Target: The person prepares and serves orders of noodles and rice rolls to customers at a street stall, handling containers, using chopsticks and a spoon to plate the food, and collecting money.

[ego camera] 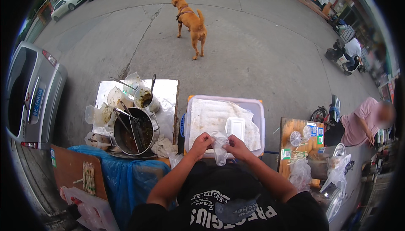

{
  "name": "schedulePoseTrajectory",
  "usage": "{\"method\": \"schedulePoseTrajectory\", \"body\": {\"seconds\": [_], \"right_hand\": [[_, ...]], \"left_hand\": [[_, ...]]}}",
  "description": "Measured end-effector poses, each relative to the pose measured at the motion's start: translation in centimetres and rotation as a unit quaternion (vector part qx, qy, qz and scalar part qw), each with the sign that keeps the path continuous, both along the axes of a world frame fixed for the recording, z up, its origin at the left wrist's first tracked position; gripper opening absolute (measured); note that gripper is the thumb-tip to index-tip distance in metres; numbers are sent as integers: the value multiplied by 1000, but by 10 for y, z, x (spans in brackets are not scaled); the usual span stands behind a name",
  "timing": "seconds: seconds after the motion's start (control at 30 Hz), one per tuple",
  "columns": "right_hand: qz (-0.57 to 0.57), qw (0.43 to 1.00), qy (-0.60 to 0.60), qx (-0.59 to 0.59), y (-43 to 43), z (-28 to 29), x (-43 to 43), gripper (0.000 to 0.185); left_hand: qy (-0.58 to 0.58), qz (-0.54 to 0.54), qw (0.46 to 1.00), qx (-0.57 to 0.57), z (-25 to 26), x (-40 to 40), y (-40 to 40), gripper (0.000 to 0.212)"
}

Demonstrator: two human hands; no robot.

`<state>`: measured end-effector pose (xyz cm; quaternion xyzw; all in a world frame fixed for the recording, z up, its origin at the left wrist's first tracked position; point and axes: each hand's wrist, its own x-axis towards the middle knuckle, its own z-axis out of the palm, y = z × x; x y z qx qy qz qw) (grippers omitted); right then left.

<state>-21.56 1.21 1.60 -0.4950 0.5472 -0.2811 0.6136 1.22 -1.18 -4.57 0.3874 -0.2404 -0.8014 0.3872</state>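
Note:
My left hand [202, 145] and my right hand [236, 147] pinch the top of a thin white plastic bag [220, 155] between them, just in front of my chest. The bag hangs down, narrow and crumpled. Just beyond my hands is a large clear plastic tub [261, 117] covered with a stained white cloth [208, 112]. A closed white foam takeaway box [236, 128] rests on the cloth, behind my right hand. To the left of the tub stands a big metal pot [115, 139] of dark broth, with a metal divider and utensils in it.
Plastic jugs [115, 96] and a sauce container with a ladle [147, 99] stand behind the pot. Bundled wrapped chopsticks [88, 178] lie at left. A wooden board [284, 136] holds bags and codes at right. A person in pink [357, 123] and a dog [191, 20] are nearby.

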Motion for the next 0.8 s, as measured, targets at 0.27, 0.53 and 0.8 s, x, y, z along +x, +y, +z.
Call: {"method": "schedulePoseTrajectory", "body": {"seconds": [0.27, 0.53, 0.8], "right_hand": [[-19, 937, 288, -197, -15, 38, 2, 23], [-64, 908, 335, -244, -21, 52, -8, 28], [-40, 989, 131, -57, -8, 40, 5, 34]], "left_hand": [[-14, -13, 999, 43, 10, -6, -5, 14], [14, -49, 997, 59, 27, -8, -12, 19], [79, -55, 994, 58, 52, -40, -16, 20]]}}
